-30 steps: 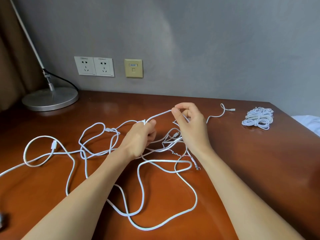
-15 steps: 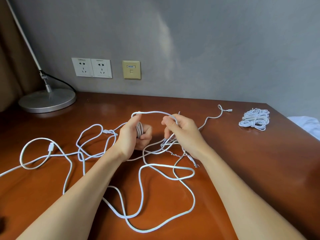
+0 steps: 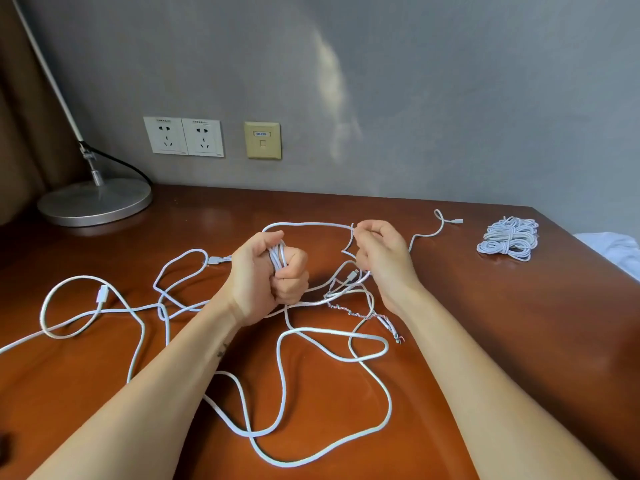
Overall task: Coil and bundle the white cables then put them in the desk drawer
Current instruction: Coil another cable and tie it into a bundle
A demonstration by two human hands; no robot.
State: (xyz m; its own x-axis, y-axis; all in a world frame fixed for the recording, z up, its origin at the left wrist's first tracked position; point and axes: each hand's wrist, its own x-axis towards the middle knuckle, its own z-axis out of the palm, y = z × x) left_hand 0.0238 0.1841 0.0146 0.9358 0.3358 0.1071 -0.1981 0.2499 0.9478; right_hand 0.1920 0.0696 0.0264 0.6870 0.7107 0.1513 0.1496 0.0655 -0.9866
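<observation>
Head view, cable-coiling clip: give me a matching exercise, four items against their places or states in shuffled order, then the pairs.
Items:
1. left hand
2. right hand
3. finished bundle
4. lamp base

Places or states:
A. back left corner of the desk
B. lying alone near the desk's right edge
C. closed around several coiled loops
D. pinching a single strand

Pairs: 1-C, 2-D, 3-B, 4-A
</observation>
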